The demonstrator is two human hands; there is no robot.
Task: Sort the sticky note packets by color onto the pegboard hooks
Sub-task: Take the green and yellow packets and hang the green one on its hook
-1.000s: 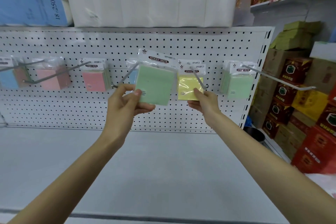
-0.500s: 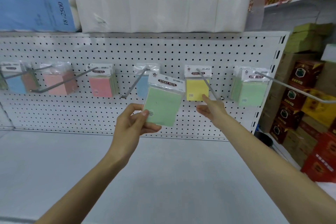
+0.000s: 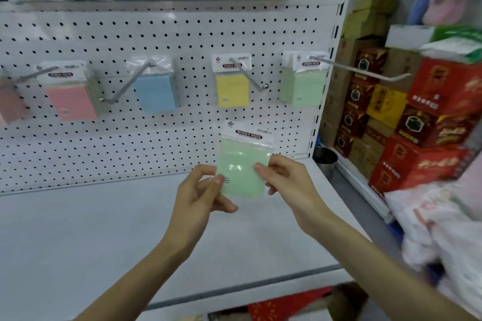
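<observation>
Packet pinched: left hand, right hand.

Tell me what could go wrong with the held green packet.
The left hand and right hand pinch the green packet only at its lower sides; it might slip. The yellow packet's hook hangs nearest above it, so it could land on the wrong colour. The green stack's hook is long; the header may snag.

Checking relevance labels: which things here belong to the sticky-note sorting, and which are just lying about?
Job: green plastic-wrapped sticky note packet, pinched by left hand and right hand; hung green packets, yellow packet, blue packet, pink packet; white perforated pegboard.
Lying about: red cardboard cartons; round metal cup; white plastic bags.
</observation>
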